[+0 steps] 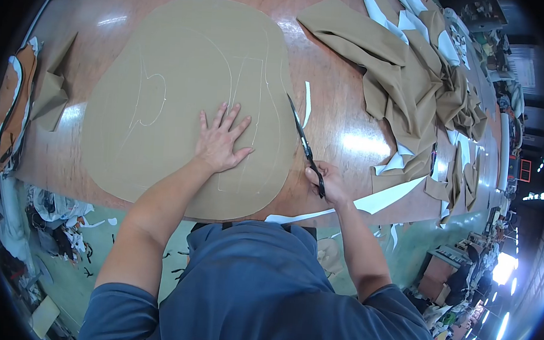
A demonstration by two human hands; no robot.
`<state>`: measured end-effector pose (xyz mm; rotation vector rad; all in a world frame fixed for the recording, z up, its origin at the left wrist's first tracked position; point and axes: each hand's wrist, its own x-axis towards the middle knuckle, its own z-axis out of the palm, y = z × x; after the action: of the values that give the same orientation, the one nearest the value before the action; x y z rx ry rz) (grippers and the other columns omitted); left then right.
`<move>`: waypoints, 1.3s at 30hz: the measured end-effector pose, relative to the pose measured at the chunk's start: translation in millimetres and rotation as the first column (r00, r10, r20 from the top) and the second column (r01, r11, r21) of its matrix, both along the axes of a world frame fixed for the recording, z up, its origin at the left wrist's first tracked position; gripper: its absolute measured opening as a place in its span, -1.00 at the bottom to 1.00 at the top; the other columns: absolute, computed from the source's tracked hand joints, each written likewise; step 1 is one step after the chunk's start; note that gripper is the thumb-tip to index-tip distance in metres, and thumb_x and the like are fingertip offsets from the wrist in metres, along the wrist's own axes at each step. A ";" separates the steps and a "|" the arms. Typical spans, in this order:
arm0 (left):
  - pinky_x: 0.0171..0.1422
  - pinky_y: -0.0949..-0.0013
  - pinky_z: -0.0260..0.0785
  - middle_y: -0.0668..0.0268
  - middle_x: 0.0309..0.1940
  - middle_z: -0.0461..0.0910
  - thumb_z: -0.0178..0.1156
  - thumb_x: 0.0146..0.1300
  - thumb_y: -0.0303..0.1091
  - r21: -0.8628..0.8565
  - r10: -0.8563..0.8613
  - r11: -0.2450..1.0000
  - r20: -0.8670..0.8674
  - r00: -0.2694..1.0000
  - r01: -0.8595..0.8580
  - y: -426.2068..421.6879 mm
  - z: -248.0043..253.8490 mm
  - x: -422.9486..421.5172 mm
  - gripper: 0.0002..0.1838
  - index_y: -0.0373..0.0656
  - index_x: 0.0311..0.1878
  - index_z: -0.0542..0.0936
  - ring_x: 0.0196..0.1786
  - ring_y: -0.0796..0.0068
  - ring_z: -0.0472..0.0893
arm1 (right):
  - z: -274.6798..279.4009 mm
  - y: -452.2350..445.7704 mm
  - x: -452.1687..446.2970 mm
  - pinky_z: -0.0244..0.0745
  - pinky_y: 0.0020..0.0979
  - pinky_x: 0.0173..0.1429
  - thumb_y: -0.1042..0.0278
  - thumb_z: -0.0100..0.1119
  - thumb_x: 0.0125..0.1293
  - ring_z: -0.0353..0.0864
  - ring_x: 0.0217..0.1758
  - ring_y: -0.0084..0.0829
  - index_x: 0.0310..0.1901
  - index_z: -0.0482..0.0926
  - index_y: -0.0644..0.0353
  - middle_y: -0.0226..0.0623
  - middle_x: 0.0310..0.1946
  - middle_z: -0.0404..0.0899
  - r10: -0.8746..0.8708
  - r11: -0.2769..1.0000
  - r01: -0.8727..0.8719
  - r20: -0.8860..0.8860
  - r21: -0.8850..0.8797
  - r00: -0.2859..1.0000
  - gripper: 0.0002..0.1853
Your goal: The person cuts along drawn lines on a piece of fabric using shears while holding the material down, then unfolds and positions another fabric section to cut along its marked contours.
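Observation:
A large tan sheet of leather-like material [193, 34] lies flat on the table, marked with thin pale pattern lines. My left hand [222, 143] rests palm down on it, fingers spread. My right hand [327, 181] grips the black handles of a pair of scissors [306, 144]. Their long blades point away from me, with the tip at the sheet's right edge. Just right of the blades is a narrow white strip [307, 100]. A longer white-backed offcut [382, 198] lies under my right wrist, along the table's near edge.
Crumpled tan material with white backing [402, 84] is heaped on the right of the wooden table [335, 55]. A folded tan scrap [54, 91] and an orange-brown piece [14, 107] lie at the left. Bags and scraps [57, 213] litter the green floor [77, 298].

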<state>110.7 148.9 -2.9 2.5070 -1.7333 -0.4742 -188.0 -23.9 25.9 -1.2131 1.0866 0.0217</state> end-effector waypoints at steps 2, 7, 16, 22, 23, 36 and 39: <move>0.73 -0.64 -0.29 0.25 0.82 -0.03 0.16 0.38 0.47 -0.001 -0.002 1.000 0.002 1.000 0.002 0.1 0.2 0.2 -0.07 0.33 0.74 0.26 0.84 -0.02 -0.11 | 4.4 -2.4 10.7 0.27 -0.49 -0.49 0.10 0.54 0.43 0.38 -0.57 -0.66 -0.07 0.66 0.24 -0.60 -0.55 0.43 0.020 0.999 -0.021 -0.023 -0.025 1.000 -0.64; 0.75 -0.62 -0.32 0.28 0.84 -0.10 0.10 0.40 0.49 0.059 0.000 0.998 -0.018 1.000 0.001 -1.5 7.3 0.8 -0.06 0.33 0.75 0.23 0.85 0.01 -0.17 | -5.6 -9.5 11.8 0.25 -0.53 -0.49 0.12 0.54 0.43 0.38 -0.57 -0.68 0.07 0.66 0.28 -0.60 -0.53 0.45 0.036 0.999 -0.038 -0.061 -0.024 0.997 -0.58; 0.72 -0.65 -0.29 0.23 0.81 -0.02 0.17 0.37 0.47 -0.026 0.002 1.000 -0.013 1.000 -0.002 0.4 -0.8 1.2 -0.06 0.30 0.72 0.30 0.84 -0.03 -0.11 | -4.5 -9.3 9.1 0.25 -0.48 -0.50 0.00 0.58 0.37 0.39 -0.58 -0.65 -0.01 0.72 0.23 -0.61 -0.57 0.43 0.066 0.994 -0.075 -0.116 -0.080 0.991 -0.55; 0.73 -0.65 -0.33 0.27 0.83 -0.09 0.12 0.39 0.47 0.040 0.000 0.999 -0.029 1.000 0.001 -1.4 4.2 1.7 -0.07 0.34 0.75 0.25 0.85 0.01 -0.16 | -1.6 -14.6 21.5 0.23 -0.52 -0.52 0.04 0.58 0.40 0.39 -0.60 -0.67 0.07 0.64 0.24 -0.59 -0.57 0.45 0.056 0.998 -0.058 -0.088 -0.023 0.995 -0.53; 0.73 -0.65 -0.32 0.25 0.83 -0.06 0.14 0.39 0.47 0.019 -0.001 1.000 -0.028 1.000 0.001 -1.2 2.1 1.4 -0.07 0.32 0.74 0.26 0.84 -0.01 -0.15 | -1.5 -16.4 26.2 0.22 -0.52 -0.52 0.04 0.58 0.40 0.39 -0.60 -0.66 0.07 0.64 0.24 -0.59 -0.56 0.46 0.052 0.998 -0.055 -0.099 -0.035 0.994 -0.53; 0.72 -0.67 -0.34 0.22 0.82 -0.05 0.18 0.36 0.45 -0.028 0.000 1.000 -0.055 0.998 -0.001 1.1 -1.4 2.7 -0.05 0.30 0.74 0.27 0.84 -0.03 -0.12 | -9.2 -16.4 39.0 0.23 -0.52 -0.50 0.03 0.55 0.42 0.36 -0.58 -0.68 0.06 0.64 0.25 -0.59 -0.55 0.44 0.042 0.998 -0.045 -0.079 -0.033 0.996 -0.54; 0.72 -0.67 -0.33 0.22 0.82 -0.04 0.18 0.36 0.46 -0.026 -0.002 1.000 -0.047 0.999 0.001 0.2 -0.1 2.2 -0.05 0.30 0.73 0.28 0.84 -0.03 -0.12 | -5.1 -18.3 47.6 0.25 -0.52 -0.51 0.04 0.56 0.42 0.37 -0.57 -0.68 0.08 0.66 0.29 -0.58 -0.54 0.45 0.028 0.999 -0.031 -0.073 -0.035 0.997 -0.52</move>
<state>112.8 149.1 -3.0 2.4563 -1.7129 -0.5032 -140.3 -42.2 20.8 -1.2687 1.1367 0.0697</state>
